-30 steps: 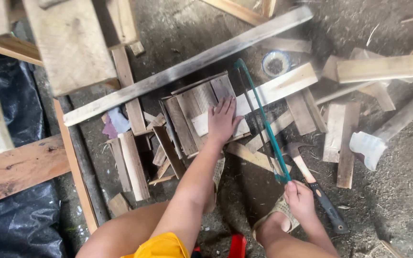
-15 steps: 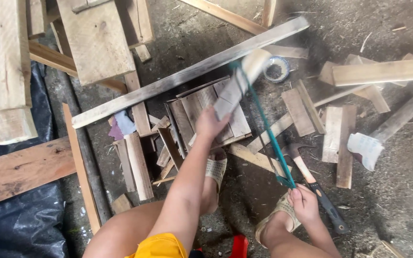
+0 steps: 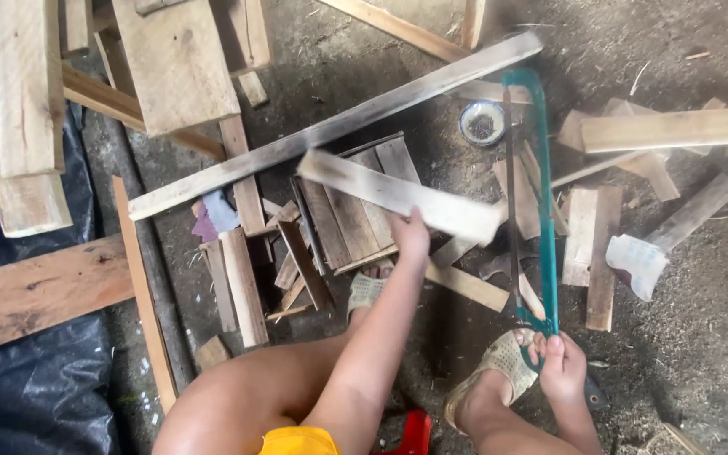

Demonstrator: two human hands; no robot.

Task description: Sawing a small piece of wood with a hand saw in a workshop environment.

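Left hand [image 3: 408, 234]: closed round the near edge of a pale slat [image 3: 398, 195], gripping it about two-thirds along. The slat is blurred and tilted, its left end higher in the picture, and it sits over a small panel [image 3: 349, 221] of joined boards lying on the ground.

Right hand [image 3: 559, 369]: wrapped round the handle of a green hacksaw [image 3: 544, 211]. The frame runs straight away from the person, its far bow near a small round tin [image 3: 482, 122]. The blade side passes just beside the slat's right end; contact between them cannot be told.

Feet: both in woven sandals. Left sandal [image 3: 367, 291] rests at the near edge of the panel; right sandal [image 3: 499, 364] sits just beside the saw hand.

Further out: a long grey batten [image 3: 330, 131] lies diagonally beyond the panel. Short offcuts are scattered to the right, with a white crumpled bag [image 3: 635, 263] among them. To the left, wide planks [image 3: 174, 63] are stacked, one reddish board [image 3: 40, 291] lying over black sheeting [image 3: 18, 396]. Ground is dusty earth with shavings.
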